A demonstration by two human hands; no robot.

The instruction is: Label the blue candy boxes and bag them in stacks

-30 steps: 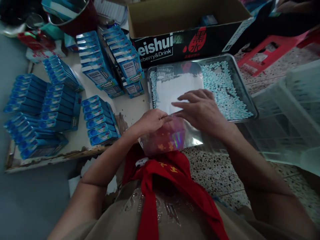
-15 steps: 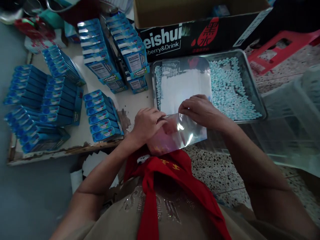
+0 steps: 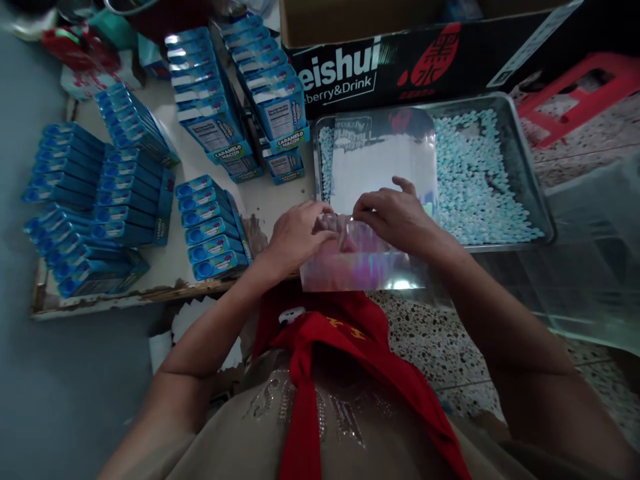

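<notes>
My left hand (image 3: 299, 230) pinches the near left part of a shiny, iridescent plastic pouch (image 3: 360, 267) between thumb and fingers. Thumb and forefinger of my right hand (image 3: 393, 210) grip the same pouch farther right, with another finger raised. The pouch's near part hangs toward my red apron (image 3: 360, 317). Beyond my hands, a mirror-like silver sheet (image 3: 383, 147) with rounded corners lies over a metal tray (image 3: 543, 207). Whether sheet and pouch are one piece I cannot tell. Small pale blue and white candies (image 3: 480, 180) cover the tray's bottom.
Rows of blue candy boxes (image 3: 213, 230) stand on the worn table (image 3: 165, 290) to the left. A black carton (image 3: 385, 67) rises behind the tray. At right are a red plastic stool (image 3: 575, 93) and a translucent plastic bin (image 3: 585, 260).
The pouch's near part has swung up and flattened toward the camera, its lower edge now level. My right hand's finger has lifted. The whole view has shifted slightly.
</notes>
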